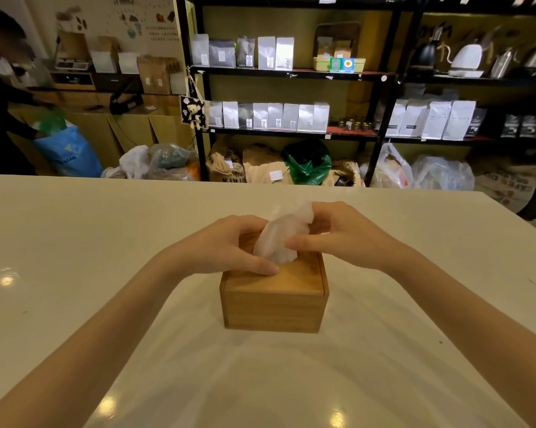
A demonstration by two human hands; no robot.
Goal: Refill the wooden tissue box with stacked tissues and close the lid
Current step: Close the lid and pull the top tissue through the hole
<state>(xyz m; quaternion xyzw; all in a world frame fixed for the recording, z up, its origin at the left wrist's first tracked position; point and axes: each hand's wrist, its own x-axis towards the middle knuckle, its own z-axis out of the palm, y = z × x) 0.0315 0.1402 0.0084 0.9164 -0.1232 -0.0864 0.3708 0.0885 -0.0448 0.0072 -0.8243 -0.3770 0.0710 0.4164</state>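
A square wooden tissue box (pixel 274 307) stands in the middle of the white table (pixel 75 242). Its lid (pixel 294 278) lies flat on top. A white tissue (pixel 280 234) sticks up out of the opening in the lid. My right hand (pixel 337 234) pinches the top of that tissue between thumb and fingers. My left hand (pixel 226 247) rests on the left part of the lid, thumb on the wood and fingers against the tissue's left side. The far part of the lid is hidden by both hands.
Behind the table's far edge stand black shelves (pixel 291 72) with white pouches and kettles, and bags lie on the floor below. A person (pixel 1 103) in dark clothes bends over a blue bag (pixel 69 152) at the far left.
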